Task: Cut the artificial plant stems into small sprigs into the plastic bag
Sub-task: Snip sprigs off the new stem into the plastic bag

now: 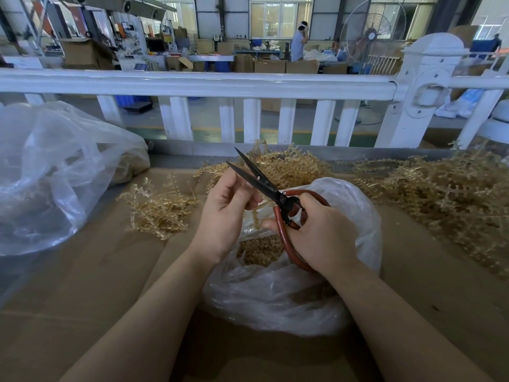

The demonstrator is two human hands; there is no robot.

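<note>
Right hand [322,232] grasps red-handled black scissors [264,186], blades parted; left hand [228,205] pinches tan plastic stem [257,213] above clear plastic bag [352,205].

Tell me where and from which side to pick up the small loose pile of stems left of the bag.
Probably best to take the loose pile from above, at its dense lower middle, where the stems overlap. It lies flat on the cardboard with thin tips sticking out at the top that would likely slip or bend. The left hand is nearest but holds a sprig, so empty it first.

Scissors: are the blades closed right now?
No: the scissors' black blades are spread apart in a V above the plastic bag, gripped by the right hand.
</note>
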